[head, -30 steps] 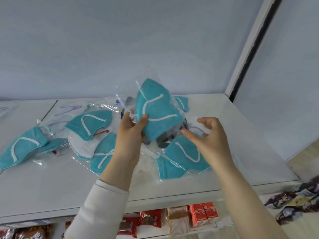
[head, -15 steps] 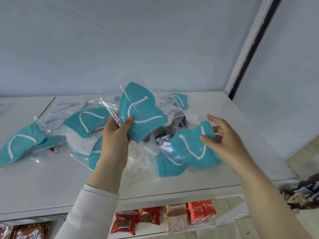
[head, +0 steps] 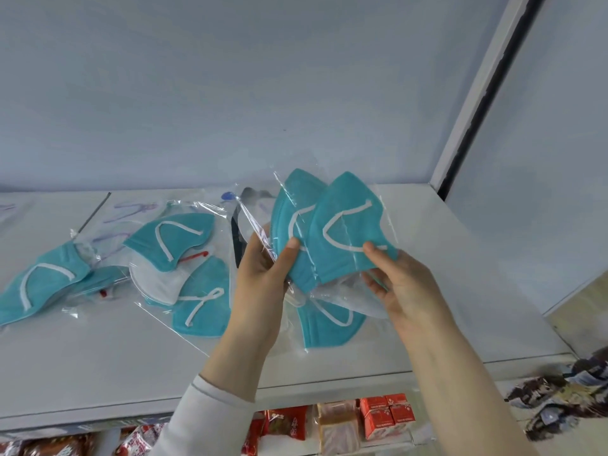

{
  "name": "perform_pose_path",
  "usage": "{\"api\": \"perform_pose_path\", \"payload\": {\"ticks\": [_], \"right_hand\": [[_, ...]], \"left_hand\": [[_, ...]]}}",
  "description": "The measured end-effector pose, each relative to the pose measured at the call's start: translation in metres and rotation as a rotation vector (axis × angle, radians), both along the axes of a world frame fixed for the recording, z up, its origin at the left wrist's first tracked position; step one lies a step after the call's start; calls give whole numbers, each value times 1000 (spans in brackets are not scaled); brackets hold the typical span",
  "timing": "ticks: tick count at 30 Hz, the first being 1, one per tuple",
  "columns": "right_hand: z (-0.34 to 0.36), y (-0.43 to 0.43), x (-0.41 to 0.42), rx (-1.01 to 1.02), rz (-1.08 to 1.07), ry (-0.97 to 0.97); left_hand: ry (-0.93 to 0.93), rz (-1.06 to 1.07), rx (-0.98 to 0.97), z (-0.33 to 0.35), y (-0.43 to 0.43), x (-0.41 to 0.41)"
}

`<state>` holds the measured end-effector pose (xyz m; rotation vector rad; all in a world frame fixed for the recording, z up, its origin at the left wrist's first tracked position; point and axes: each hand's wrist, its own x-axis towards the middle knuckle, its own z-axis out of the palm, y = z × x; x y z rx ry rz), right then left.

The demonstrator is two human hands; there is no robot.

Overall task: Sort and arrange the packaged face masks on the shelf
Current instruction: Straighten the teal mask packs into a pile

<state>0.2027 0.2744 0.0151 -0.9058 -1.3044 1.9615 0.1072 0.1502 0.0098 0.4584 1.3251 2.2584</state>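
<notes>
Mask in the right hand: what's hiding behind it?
Behind the front mask pokes a second mask, pinched by the left hand. Part of it is covered; whether more packets hide there cannot be seen.

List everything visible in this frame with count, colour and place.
flat white shelf board: one, white, mid-frame
front teal fabric mask in a clear plastic bag: one, teal with white loop, held up
rear teal bagged mask: one, teal, held partly behind the front one
loose teal bagged masks: at least five, teal, scattered on the shelf
white bagged mask: one, white, under teal ones, left of centre
black bagged mask: one, black, mostly hidden, mid-shelf
red snack packets: several, red, lower shelf
left hand: one, white sleeve, grips the rear mask
right hand: one, bare forearm, pinches the front mask
</notes>
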Motion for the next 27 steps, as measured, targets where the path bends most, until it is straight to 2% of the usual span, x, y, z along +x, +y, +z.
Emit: {"api": "perform_pose_path", "payload": {"ticks": [7,12,16,21,24,27], "right_hand": [[-7,-2,-2,-33,64,39],[-4,-8,-1,78,-3,51],[-5,-11,-3,271,0,-73],[-9,-1,2,488,55,-168],[-18,16,23,774,56,-299],[-33,25,40,1080,196,-471]], "left_hand": [[65,-74,6,-1,-3,1],[116,-131,-3,-2,-5,0],[162,-144,-59,-1,-6,0],[127,2,-120,-3,-8,-13],[86,121,-138,-2,-19,-32],[63,193,-132,-1,-28,-45]]}}
